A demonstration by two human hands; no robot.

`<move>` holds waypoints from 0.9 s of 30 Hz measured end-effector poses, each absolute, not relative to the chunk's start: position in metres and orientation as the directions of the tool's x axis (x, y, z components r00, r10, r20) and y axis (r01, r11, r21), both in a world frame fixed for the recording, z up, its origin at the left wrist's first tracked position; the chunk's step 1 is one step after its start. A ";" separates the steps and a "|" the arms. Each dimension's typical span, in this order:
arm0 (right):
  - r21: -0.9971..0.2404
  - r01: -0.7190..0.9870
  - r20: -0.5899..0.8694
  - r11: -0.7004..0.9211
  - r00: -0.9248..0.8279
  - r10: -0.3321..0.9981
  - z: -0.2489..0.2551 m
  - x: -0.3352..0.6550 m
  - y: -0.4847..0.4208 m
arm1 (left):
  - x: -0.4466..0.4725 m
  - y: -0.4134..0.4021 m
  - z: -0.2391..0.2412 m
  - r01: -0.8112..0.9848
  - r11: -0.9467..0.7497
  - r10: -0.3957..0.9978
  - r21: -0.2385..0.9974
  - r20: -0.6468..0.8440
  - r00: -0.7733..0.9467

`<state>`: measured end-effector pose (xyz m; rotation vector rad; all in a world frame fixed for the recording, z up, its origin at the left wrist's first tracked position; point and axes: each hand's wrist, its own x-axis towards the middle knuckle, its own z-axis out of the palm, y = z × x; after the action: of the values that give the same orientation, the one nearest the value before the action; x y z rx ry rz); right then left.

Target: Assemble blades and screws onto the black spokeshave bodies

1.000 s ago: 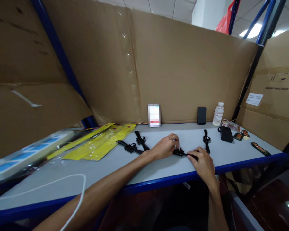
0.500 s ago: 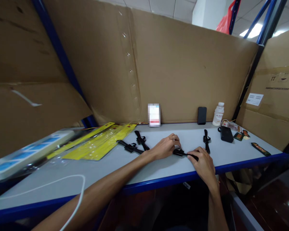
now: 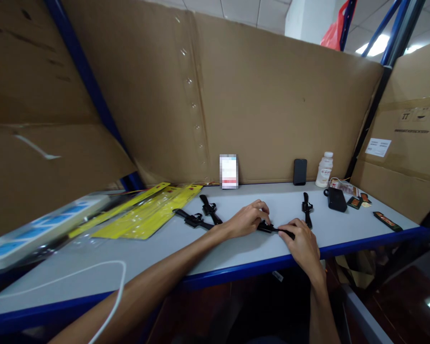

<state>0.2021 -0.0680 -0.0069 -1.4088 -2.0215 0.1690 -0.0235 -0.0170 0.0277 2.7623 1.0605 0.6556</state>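
A black spokeshave (image 3: pixel 267 228) lies low over the table between my hands. My right hand (image 3: pixel 303 241) pinches its right handle. My left hand (image 3: pixel 248 218) is closed at its middle part, the fingertips on the small fittings there; the left end is hidden behind that hand. Left of my left hand, two more black spokeshaves lie on the table, one spokeshave (image 3: pixel 209 207) pointing away from me and the other spokeshave (image 3: pixel 193 219) partly behind my forearm. Beyond my right hand rests another spokeshave (image 3: pixel 307 208).
Yellow packaging cards (image 3: pixel 146 215) and a white power strip (image 3: pixel 46 227) cover the table's left side. Along the back stand a phone with a lit screen (image 3: pixel 229 172), a dark phone (image 3: pixel 300 172) and a bottle (image 3: pixel 324 169). A black case (image 3: pixel 336 199) lies right. Cardboard walls (image 3: pixel 272 105) enclose the table.
The fingers of my left hand have shifted slightly to the right over the spokeshave's middle. My right hand keeps its hold, and the other things stay put.
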 end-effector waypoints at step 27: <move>-0.287 0.876 0.417 0.387 -0.250 0.874 -0.008 0.204 -0.070 | -0.036 -0.017 0.041 0.668 -0.676 0.719 0.311 0.080 0.691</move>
<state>0.2037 -0.0700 -0.0079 -1.4977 -2.1391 -0.0053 -0.0360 -0.0173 0.0411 2.6451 1.1062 0.2854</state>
